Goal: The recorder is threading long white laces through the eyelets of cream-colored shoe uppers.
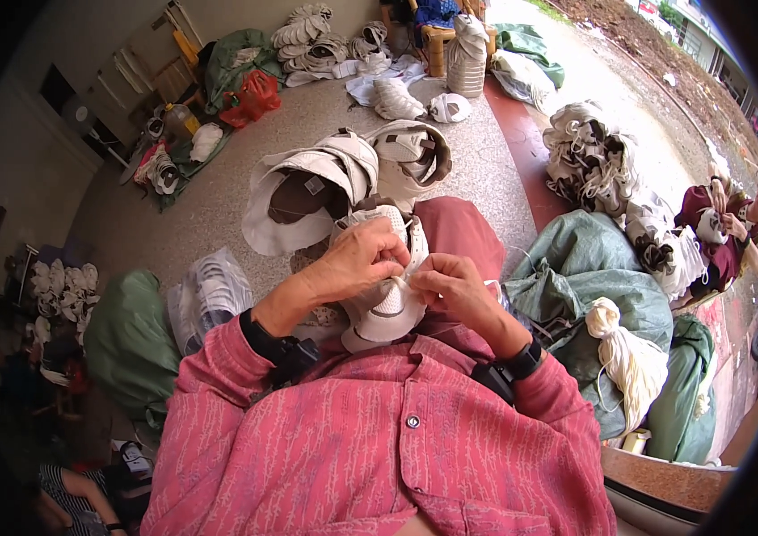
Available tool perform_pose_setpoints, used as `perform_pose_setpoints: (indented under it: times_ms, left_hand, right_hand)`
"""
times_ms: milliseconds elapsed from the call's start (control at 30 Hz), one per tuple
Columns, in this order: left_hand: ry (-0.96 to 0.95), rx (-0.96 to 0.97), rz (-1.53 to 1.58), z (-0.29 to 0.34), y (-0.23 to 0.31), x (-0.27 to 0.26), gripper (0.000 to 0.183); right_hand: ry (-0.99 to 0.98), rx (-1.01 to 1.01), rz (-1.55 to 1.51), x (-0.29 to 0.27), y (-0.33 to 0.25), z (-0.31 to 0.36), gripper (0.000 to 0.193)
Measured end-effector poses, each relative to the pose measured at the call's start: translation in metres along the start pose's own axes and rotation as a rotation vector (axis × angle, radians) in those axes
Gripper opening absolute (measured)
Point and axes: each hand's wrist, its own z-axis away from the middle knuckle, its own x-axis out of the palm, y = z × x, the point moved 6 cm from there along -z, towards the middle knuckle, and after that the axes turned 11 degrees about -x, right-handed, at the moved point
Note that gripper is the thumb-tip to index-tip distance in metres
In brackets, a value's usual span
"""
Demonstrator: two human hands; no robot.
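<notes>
A white shoe upper (383,329) with a perforated toe rests on my lap, its rounded end toward me. My left hand (357,261) bends over it from the left, fingers closed on the upper near its front opening. From the right, my right hand (452,284) pinches what looks like a thin pale shoelace at the same spot; the fingertips of both hands nearly meet. My fingers hide much of the lace. Just beyond my hands lie nested white shoe uppers (363,159) with brown linings, and another group of uppers (415,147) beside them.
Green sacks (129,335) (589,268) stand on both sides of me. A hank of cream laces (616,357) hangs over the right one. Heaped uppers (589,152) lie farther right, near another person's hands (732,219). A red plastic bag (254,98) sits at the back.
</notes>
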Motion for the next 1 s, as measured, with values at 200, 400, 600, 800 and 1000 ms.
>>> perform_pose_setpoints:
  times_ms: [200, 400, 600, 800, 1000]
  left_hand:
    - [-0.012, 0.078, 0.040, 0.001, -0.003, 0.001, 0.010]
    - [0.057, 0.168, -0.063, 0.008, 0.004, 0.005, 0.010]
    - [0.066, 0.200, -0.105, 0.009, 0.007, 0.004, 0.010]
    - [0.041, 0.173, -0.168, 0.003, 0.006, 0.003, 0.012]
    - [0.018, 0.152, -0.228, 0.001, 0.008, 0.004, 0.014]
  right_hand:
    - [-0.034, -0.011, 0.073, 0.004, -0.004, -0.003, 0.024]
    - [-0.174, -0.229, 0.569, -0.013, -0.046, -0.018, 0.071]
    - [-0.314, -0.552, 0.675, -0.012, -0.047, -0.032, 0.054]
    - [-0.345, -0.659, 0.858, -0.005, -0.041, -0.031, 0.042]
    - [-0.223, -0.626, 0.772, -0.006, -0.038, -0.023, 0.038]
